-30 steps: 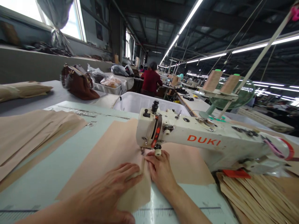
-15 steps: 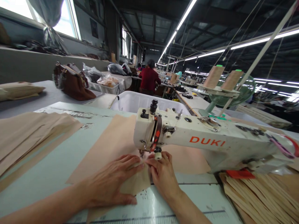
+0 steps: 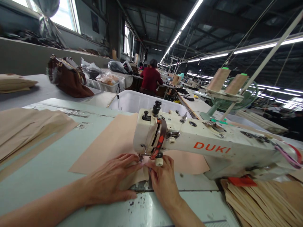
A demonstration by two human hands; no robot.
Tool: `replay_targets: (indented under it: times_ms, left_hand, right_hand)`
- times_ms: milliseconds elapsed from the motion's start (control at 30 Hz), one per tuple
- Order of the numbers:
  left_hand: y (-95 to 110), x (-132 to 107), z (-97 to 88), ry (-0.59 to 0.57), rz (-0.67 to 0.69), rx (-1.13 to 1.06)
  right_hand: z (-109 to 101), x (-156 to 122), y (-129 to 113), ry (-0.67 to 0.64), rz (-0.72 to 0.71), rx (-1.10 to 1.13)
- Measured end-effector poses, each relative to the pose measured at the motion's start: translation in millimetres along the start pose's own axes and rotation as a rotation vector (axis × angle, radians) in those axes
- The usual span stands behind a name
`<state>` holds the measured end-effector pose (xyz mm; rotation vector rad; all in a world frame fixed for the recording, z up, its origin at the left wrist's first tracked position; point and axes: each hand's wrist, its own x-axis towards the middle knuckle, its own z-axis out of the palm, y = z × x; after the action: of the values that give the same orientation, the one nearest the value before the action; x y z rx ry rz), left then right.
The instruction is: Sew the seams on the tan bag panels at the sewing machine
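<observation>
Beneath the needle of a white sewing machine (image 3: 142,129) lies a beige-pink piece of fabric (image 3: 106,138), spread on both sides of the machine head. My left hand (image 3: 113,178) rests flat on its near part, left of the needle, fingers stretched and thumb apart. Close to the right side of the needle, my right hand (image 3: 163,176) has its thumb and fingers pinched together at the fabric's near edge. The presser foot (image 3: 141,157) comes down between the fingertips of both hands. The machine head hides some of the fabric.
Tan fabric pieces (image 3: 30,129) lie on the left, and a stack of tan strips (image 3: 262,198) with a red object (image 3: 242,181) on the right. Behind are a white bin (image 3: 132,101), a brown handbag (image 3: 71,78) and thread cones (image 3: 219,78). A person in red (image 3: 151,78) sits farther back.
The fabric has moved away from me under the needle, so its near edge is closer to the presser foot. Both hands stay beside the needle. The view has shifted slightly.
</observation>
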<state>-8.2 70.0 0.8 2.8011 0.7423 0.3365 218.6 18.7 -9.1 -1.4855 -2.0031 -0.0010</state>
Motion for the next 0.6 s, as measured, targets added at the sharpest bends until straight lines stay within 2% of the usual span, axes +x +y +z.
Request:
replay_targets:
  times_ms: [200,400,500,600]
  left_hand:
    - [1.6,2.4,-3.9,0.0,-0.003,-0.029]
    - [2.1,4.4,-2.4,0.059,0.028,-0.066]
    - [3.1,5.0,-1.1,0.065,0.033,-0.064]
    - [3.0,6.5,0.0,0.048,0.044,-0.038]
  right_hand:
    - [1.6,1.3,-0.5,-0.002,0.016,-0.021]
    - [7.6,-4.1,3.1,-0.003,0.022,-0.013]
    - [9.8,2.9,9.9,-0.093,-0.006,-0.067]
    - [7.4,30.5,22.6,-0.218,-0.089,-0.106]
